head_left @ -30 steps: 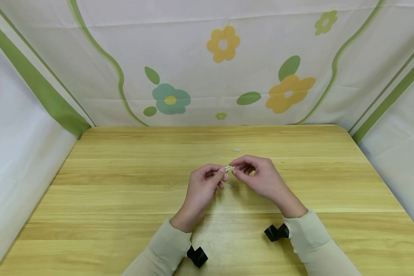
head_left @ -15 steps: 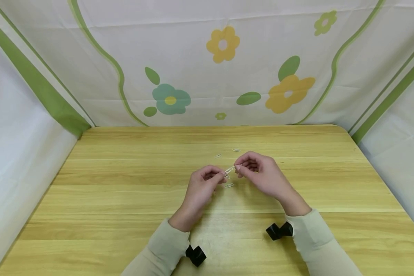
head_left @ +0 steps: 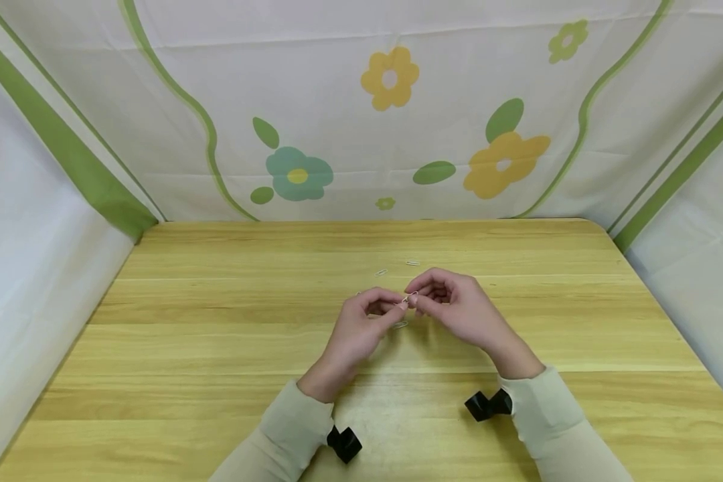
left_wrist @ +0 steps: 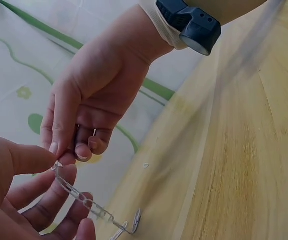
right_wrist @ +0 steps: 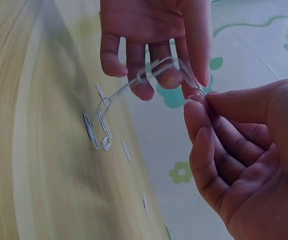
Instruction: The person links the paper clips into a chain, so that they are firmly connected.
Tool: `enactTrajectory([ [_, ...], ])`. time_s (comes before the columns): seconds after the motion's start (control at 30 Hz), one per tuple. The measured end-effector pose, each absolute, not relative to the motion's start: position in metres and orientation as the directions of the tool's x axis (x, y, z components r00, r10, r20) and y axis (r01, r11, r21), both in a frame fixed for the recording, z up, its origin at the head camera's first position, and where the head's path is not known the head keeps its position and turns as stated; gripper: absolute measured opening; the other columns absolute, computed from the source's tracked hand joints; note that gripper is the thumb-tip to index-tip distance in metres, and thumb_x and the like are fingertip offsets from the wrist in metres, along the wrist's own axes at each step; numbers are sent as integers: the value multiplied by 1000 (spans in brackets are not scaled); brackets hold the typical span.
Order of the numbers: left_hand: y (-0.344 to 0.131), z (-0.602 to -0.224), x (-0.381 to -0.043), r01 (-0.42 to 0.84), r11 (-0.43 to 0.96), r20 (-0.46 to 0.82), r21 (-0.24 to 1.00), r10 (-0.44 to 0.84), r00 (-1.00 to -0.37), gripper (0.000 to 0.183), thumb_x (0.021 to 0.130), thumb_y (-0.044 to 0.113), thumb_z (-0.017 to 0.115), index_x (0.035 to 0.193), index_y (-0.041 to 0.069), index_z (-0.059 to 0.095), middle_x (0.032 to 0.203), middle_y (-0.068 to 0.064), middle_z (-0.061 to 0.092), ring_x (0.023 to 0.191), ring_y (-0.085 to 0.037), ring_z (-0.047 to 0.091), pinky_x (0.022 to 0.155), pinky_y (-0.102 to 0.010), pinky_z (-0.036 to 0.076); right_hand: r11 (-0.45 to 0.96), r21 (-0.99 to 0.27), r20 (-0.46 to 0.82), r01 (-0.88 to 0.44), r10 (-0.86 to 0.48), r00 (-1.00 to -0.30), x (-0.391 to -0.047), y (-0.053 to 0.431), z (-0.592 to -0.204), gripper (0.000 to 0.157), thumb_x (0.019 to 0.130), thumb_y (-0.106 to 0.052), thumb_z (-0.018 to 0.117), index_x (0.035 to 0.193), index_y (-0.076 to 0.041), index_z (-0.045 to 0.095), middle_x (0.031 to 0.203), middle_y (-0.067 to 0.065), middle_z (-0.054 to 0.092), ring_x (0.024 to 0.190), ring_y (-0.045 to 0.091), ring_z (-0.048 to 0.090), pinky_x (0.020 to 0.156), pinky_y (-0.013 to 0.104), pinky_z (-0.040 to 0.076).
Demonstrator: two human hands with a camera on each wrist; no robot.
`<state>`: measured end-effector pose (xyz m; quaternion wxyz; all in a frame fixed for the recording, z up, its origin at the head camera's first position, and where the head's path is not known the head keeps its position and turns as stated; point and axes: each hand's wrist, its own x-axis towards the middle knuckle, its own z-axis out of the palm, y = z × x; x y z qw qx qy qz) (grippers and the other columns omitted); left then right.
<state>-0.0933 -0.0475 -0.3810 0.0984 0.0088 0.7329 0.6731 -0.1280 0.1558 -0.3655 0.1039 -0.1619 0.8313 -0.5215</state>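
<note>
Both hands meet over the middle of the table, fingertips almost touching. My left hand [head_left: 361, 328] pinches a chain of linked paper clips [left_wrist: 88, 203] between thumb and index finger. Several links of it hang down past the left fingers in both wrist views. My right hand [head_left: 458, 308] pinches a small paper clip [right_wrist: 201, 91] at the upper end of the chain, its thumb and index finger right against the left fingertips. How the two clips are joined there is mostly covered by the fingers. One loose paper clip [head_left: 400, 325] lies on the table just below the hands.
Beyond the hands, two more paper clips lie on the wooden table [head_left: 187, 348]: one at the left [head_left: 381, 272], one at the right [head_left: 412, 263]. A flowered white curtain [head_left: 337, 100] hangs behind the table. Black wrist cameras [head_left: 345, 445] sit at both cuffs.
The right hand drew slightly right, showing the clips stretched between the hands. Then the left hand moved right and closed up to it, so the fingers now cover most of the chain.
</note>
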Motion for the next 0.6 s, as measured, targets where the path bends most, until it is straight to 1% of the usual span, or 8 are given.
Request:
enactTrajectory([
  [0.07,-47,-381,-93,-103,106,-118,989,142,-983,16,102,22,76,111,9,79,100,-6,74,93,-16,63,78,-28,51,397,-904,-5,-157,-377,-926,-128,156,-365,11,103,-13,74,114,-11,74,99,11,76,89,30,74,79,41,64],
  [0.13,-48,-381,-93,-94,110,-109,989,140,-984,15,102,22,76,111,10,79,98,-6,73,92,-16,62,76,-27,50,391,-908,-8,-151,-377,-926,-128,155,-365,12,102,-14,74,114,-11,74,99,12,76,88,30,74,79,42,64],
  [0.3,-51,-381,-91,-87,93,-99,992,129,-987,13,103,19,74,111,9,77,96,-4,73,88,-20,61,69,-23,47,371,-921,-21,-119,-353,-935,-128,156,-366,18,102,-21,76,116,-9,73,103,19,76,89,39,74,79,44,64],
  [0.37,-52,-380,-91,-86,78,-95,993,115,-989,14,104,17,73,112,6,76,96,-6,73,88,-22,63,72,-24,48,388,-915,-24,-111,-327,-945,-129,157,-369,20,104,-26,75,116,-10,74,103,19,76,89,37,74,78,42,63],
  [0.47,-53,-379,-92,-84,47,-88,995,85,-993,15,104,15,72,113,3,74,96,-8,73,89,-22,66,77,-27,51,431,-896,-21,-104,-277,-961,-132,159,-374,21,105,-31,73,114,-11,75,102,14,76,88,30,74,76,37,61],
  [0.53,-55,-378,-92,-86,27,-88,996,72,-994,16,105,14,70,114,1,72,96,-10,73,89,-20,67,77,-27,52,464,-879,-16,-110,-261,-965,-134,160,-377,19,104,-31,74,111,-13,76,99,11,76,86,27,72,73,33,58],
  [0.6,-56,-378,-92,-86,7,-86,996,60,-994,15,106,13,69,114,1,71,97,-12,73,87,-18,67,77,-26,52,494,-857,-2,-144,-282,-959,-135,160,-379,15,103,-27,76,110,-14,77,98,7,77,86,24,71,71,30,57],
])
